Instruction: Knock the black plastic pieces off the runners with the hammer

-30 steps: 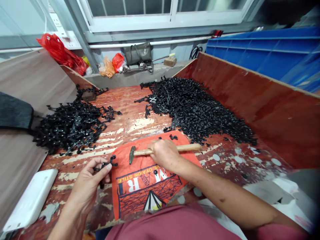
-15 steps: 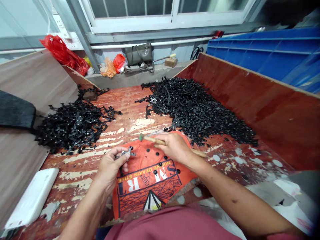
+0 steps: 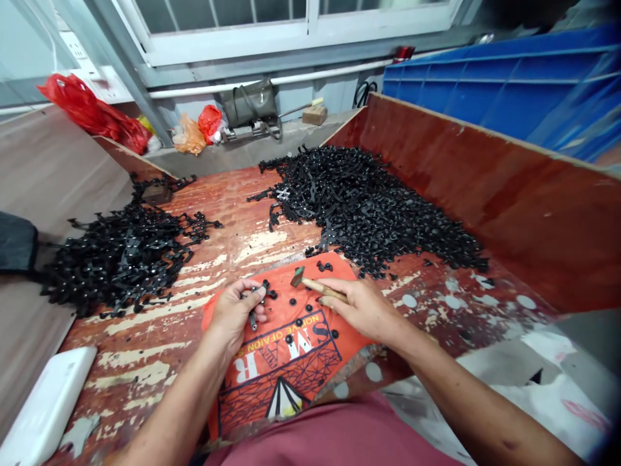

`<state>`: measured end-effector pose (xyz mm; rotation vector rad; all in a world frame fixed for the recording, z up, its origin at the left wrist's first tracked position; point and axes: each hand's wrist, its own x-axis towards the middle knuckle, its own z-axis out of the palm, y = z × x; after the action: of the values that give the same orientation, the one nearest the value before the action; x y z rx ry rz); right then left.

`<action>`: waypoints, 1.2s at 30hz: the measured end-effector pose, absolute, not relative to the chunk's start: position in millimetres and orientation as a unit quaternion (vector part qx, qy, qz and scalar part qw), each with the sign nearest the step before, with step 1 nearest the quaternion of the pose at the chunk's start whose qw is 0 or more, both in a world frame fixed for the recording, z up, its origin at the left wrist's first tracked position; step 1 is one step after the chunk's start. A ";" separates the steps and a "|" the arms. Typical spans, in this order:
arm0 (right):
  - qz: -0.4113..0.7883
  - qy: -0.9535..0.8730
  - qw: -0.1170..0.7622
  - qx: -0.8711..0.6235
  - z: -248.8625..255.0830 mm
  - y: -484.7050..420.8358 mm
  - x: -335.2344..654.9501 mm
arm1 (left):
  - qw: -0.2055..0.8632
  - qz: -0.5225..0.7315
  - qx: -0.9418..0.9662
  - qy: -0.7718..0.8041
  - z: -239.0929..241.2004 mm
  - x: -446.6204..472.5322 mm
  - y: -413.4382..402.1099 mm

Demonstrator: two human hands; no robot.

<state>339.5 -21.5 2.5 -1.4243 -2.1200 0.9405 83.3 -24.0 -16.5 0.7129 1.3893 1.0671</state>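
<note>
My left hand (image 3: 239, 312) pinches a small black jointed part (image 3: 257, 305) with round black knobs on it, held over an orange printed cloth (image 3: 242, 402). A hammer (image 3: 325, 288) with a wooden handle and a small, partly green head is gripped in my right hand (image 3: 366, 305). Its head hovers close to the right of the pinched part, apart from it. Several loose round black caps (image 3: 292, 301) lie on the cloth between and below my hands. A couple more black pieces (image 3: 324, 266) sit near the cloth's far edge.
Large heaps of black parts lie at the right (image 3: 369, 200) and at the left (image 3: 121, 252) of the worn red board (image 3: 233, 213). Wooden side boards (image 3: 485, 194) border it. A white oblong case (image 3: 51, 401) rests at the near left; a blue crate (image 3: 499, 84) stands beyond the right board.
The view has shifted slightly. My right hand has drawn the hammer back and turned its head. The part in my left hand has been turned, with more black knobs showing.
</note>
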 end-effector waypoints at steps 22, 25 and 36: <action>0.198 -0.857 0.125 -0.459 12.6 -33.7 303.9 | 0.541 0.463 0.333 0.618 -27.5 87.7 -29.2; 0.227 -0.850 0.172 -0.444 15.2 -35.5 303.3 | 0.525 0.460 0.341 0.630 -27.9 89.4 -30.0; 0.146 -0.797 0.177 -0.559 22.2 21.4 324.6 | 0.549 0.502 0.310 0.592 -21.4 81.7 -32.1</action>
<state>324.6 21.4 22.2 -1.5822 -2.2546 0.4133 81.7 -32.1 -21.4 0.7340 1.4032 1.1888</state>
